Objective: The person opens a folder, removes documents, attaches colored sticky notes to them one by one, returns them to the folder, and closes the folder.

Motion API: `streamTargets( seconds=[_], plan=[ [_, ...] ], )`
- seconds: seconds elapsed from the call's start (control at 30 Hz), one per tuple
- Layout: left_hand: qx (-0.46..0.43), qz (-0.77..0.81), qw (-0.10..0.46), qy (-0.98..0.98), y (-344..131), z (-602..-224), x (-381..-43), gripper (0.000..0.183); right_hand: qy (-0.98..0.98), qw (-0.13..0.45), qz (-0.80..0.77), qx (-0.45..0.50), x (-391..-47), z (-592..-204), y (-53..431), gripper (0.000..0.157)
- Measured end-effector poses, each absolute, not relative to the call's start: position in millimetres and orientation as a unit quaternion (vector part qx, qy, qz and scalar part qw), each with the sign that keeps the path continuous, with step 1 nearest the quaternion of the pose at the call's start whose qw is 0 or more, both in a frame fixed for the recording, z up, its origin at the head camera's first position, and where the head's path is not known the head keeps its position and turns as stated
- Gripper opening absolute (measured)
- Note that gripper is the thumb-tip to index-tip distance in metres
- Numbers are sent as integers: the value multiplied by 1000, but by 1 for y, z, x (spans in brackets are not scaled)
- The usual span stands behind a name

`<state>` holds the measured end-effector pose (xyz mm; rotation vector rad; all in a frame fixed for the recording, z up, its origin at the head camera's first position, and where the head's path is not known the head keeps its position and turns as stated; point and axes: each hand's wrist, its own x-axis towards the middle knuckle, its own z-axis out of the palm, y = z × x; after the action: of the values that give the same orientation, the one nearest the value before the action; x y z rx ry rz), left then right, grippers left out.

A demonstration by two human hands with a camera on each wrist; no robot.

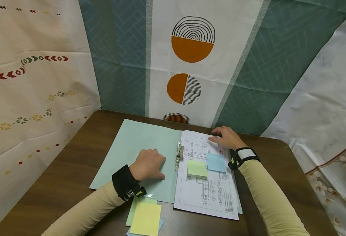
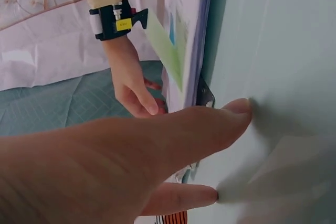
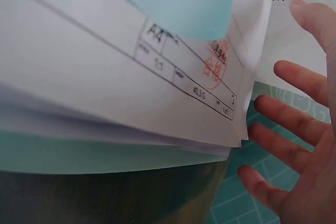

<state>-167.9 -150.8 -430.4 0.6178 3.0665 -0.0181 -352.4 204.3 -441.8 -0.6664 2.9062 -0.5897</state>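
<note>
A pale green folder (image 1: 158, 137) lies spread on the table, with a stack of printed technical drawings (image 1: 190, 200) on its right side beside a metal clip (image 1: 178, 155). My left hand (image 1: 149, 165) touches the bare left cover with its fingertips, thumb extended. At the far right corner of the drawings is my right hand (image 1: 228, 138), its fingers spread near the paper edge in the right wrist view, nothing gripped. On the top drawing sit a green sticky note (image 1: 197, 168) and a blue sticky note (image 1: 216, 163). A red stamp (image 3: 214, 72) shows on the sheet.
Near the table's front, a yellow sticky pad (image 1: 146, 218) overlaps green and blue ones, partly under my left forearm. The brown table (image 1: 72, 173) ends at a patterned curtain (image 1: 190, 65) behind, with cloth hanging at both sides.
</note>
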Motion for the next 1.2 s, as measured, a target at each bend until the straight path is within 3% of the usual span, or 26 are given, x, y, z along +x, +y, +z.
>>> streamTargets(
  seconds=[0.13, 0.23, 0.37, 0.47, 0.77, 0.97, 1.2],
  plan=[
    [184, -3, 8, 983, -147, -427, -167, 63, 957, 56, -190, -211, -350, -440, 204, 61],
    [185, -2, -23, 982, -141, -426, -164, 69, 958, 60, -191, -206, -349, -439, 205, 63],
    [243, 68, -105, 962, -128, -428, -157, 53, 958, 61, -189, -205, -348, -438, 206, 64],
    [287, 130, -132, 940, -119, -434, -151, 44, 959, 64, -187, -201, -347, -437, 207, 64],
    [322, 126, -88, 934, -105, -442, -129, 63, 959, 70, -189, -197, -345, -439, 210, 65],
    [294, 71, -69, 951, -102, -442, -118, 75, 959, 67, -192, -200, -346, -440, 211, 65],
    [296, 4, -3, 955, -106, -440, -108, 100, 958, 69, -184, -210, -344, -443, 207, 64]
  ],
)
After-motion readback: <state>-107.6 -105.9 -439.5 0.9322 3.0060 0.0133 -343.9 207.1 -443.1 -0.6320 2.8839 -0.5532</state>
